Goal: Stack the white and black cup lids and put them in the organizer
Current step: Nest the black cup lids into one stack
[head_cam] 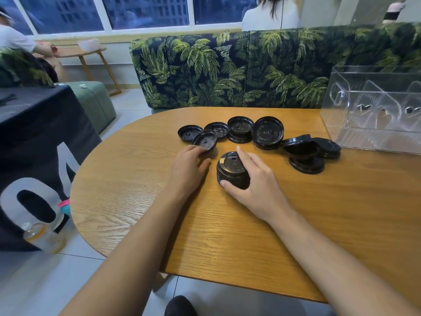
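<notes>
**Black lids and a clear organizer share our wooden table**

We see an oak-grain table (250,236) with a rounded left end. Toward its far edge an upturned lid (189,132) lies near a second upturned lid (217,129). A tilted lid (204,141) sits just in front of the pair; we cannot tell whether it touches the wood. To their right stands a short stack (240,130), and a wider stack (268,133) stands just beside it. Further right, a loose heap of lids (307,153) lies overlapping, close to the clear acrylic organizer (364,140) at the table's far right. Nearest us a tall stack (231,172) stands apart.
</notes>
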The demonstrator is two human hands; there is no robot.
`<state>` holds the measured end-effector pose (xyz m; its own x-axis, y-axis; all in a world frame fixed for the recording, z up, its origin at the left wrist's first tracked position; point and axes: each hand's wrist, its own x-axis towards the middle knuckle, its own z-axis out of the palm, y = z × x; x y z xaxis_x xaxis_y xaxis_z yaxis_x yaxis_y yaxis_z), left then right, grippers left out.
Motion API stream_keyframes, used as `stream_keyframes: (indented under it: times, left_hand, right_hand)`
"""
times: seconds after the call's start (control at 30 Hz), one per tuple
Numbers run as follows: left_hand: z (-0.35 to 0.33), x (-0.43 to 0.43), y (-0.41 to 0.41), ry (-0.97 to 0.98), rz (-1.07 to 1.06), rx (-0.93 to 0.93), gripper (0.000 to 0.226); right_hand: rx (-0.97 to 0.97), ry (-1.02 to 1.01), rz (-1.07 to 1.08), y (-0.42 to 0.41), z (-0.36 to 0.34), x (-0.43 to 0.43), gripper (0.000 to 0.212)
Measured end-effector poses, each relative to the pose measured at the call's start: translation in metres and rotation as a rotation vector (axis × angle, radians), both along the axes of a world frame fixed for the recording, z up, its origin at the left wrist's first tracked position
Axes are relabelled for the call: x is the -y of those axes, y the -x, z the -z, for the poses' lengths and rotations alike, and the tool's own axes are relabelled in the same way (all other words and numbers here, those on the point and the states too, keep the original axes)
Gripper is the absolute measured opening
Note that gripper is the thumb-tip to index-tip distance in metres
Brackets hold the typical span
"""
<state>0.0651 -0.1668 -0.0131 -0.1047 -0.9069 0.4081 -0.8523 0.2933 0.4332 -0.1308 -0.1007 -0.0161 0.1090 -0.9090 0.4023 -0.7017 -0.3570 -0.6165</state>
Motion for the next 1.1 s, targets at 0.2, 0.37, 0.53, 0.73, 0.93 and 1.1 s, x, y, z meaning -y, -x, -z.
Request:
stream_keyframes:
  times: [0.2, 0.37, 0.53, 0.73, 0.93, 1.1]
  left_hand:
    - [0.001, -0.009, -0.004, 0.021, -0.020, -0.143, 0.020]
    - [-0.005, -0.023, -0.004, 0.076, -0.037, -0.406, 0.022]
    - [-0.002, -0.023, -0.010, 0.030, 0.007, -0.528, 0.068]
    - [0.006, -0.015, -0.013, 0.037, 0.071, -0.457, 0.075]
    - [0.010, -0.011, -0.017, 0.046, 0.044, -0.425, 0.084]
    - [0.000, -0.016, -0.015, 0.104, -0.030, -0.536, 0.071]
  right_hand:
    - [0.023, -0.013, -0.003, 0.000, 0.000, 0.000, 0.093]
    - [0.023, -0.021, -0.005, 0.000, -0.001, -0.002, 0.094]
    - [0.029, -0.015, 0.005, 0.000, -0.002, -0.001, 0.091]
    - [0.038, -0.028, -0.001, 0.000, -0.002, -0.001, 0.090]
    - [0.051, -0.043, -0.009, 0.001, -0.003, -0.001, 0.091]
    - [0.057, -0.025, -0.006, 0.001, -0.001, 0.001, 0.095]
